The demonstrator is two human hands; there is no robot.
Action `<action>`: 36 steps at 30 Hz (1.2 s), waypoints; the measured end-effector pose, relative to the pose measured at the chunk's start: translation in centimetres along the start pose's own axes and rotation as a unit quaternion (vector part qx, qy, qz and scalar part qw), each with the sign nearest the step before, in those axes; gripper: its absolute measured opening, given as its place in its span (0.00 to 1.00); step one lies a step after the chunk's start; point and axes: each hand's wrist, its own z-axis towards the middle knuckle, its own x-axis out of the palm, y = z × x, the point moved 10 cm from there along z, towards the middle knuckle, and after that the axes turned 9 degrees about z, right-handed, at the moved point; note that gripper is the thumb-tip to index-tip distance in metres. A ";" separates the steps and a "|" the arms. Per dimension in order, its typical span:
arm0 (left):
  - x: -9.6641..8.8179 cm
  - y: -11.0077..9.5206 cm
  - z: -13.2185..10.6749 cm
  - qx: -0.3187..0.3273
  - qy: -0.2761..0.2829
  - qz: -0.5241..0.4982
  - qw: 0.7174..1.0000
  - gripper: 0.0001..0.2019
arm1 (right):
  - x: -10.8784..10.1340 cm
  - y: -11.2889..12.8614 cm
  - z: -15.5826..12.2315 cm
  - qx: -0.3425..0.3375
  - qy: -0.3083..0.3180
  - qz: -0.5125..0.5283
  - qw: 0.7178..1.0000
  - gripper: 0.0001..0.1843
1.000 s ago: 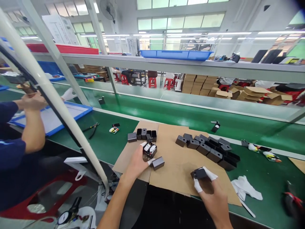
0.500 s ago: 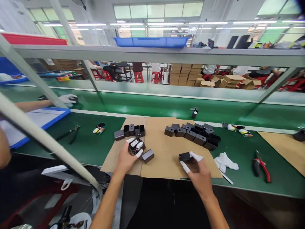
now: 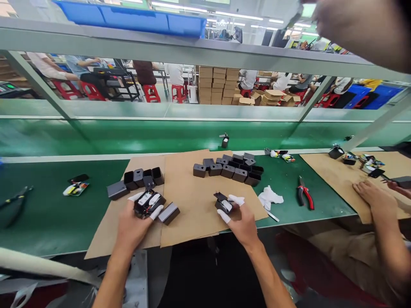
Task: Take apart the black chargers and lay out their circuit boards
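Observation:
Fingers closed, my left hand [image 3: 131, 226] grips open black housings [image 3: 149, 202] with white parts inside; they look like two side by side. White finger cots cover some fingertips. Close to its thumb lies a dark grey box-shaped case [image 3: 169, 213] on the cardboard. My right hand [image 3: 243, 221] pinches a smaller black housing [image 3: 224, 203] with a white face and a raised flap, just over the cardboard sheet [image 3: 189, 205]. Behind my left hand stand several hollow black cases [image 3: 138, 177]. Farther back on the right is a cluster of similar black cases [image 3: 227, 167].
A white cloth [image 3: 270, 197] and red-handled pliers [image 3: 304, 193] lie to the right. Other pliers [image 3: 16, 199] and a small circuit assembly [image 3: 76, 187] are at left. A co-worker's hand [image 3: 374, 196] rests on cardboard at right. A shelf [image 3: 192, 53] spans above the bench.
The view has swung right, bringing the co-worker at right into sight. In my right hand the black housing has turned, showing its white face. My left hand keeps its hold.

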 end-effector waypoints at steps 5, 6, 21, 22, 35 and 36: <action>-0.2 1.0 -0.2 -0.043 -0.001 -0.026 0.999 0.35 | 0.3 1.6 0.3 -0.064 0.022 0.006 0.998 0.21; -0.4 1.1 -0.3 -0.054 -0.006 -0.042 0.998 0.35 | 0.3 1.8 0.2 -0.070 0.019 0.005 0.997 0.19; 1.9 -3.9 -6.3 -0.188 0.135 -0.655 0.719 0.31 | 0.0 1.9 -1.3 -0.111 -0.002 -0.026 0.994 0.17; 2.1 -4.6 -6.9 -0.189 0.152 -0.691 0.681 0.32 | -0.1 1.9 -1.5 -0.117 -0.006 -0.033 0.993 0.18; -3.1 0.7 -5.3 -0.210 -0.095 -0.385 0.894 0.33 | 0.0 2.7 -1.3 -0.108 -0.003 -0.046 0.993 0.21; -4.0 0.8 -4.9 -0.174 -0.117 -0.278 0.938 0.35 | -0.1 2.7 -1.1 -0.108 -0.008 -0.042 0.993 0.22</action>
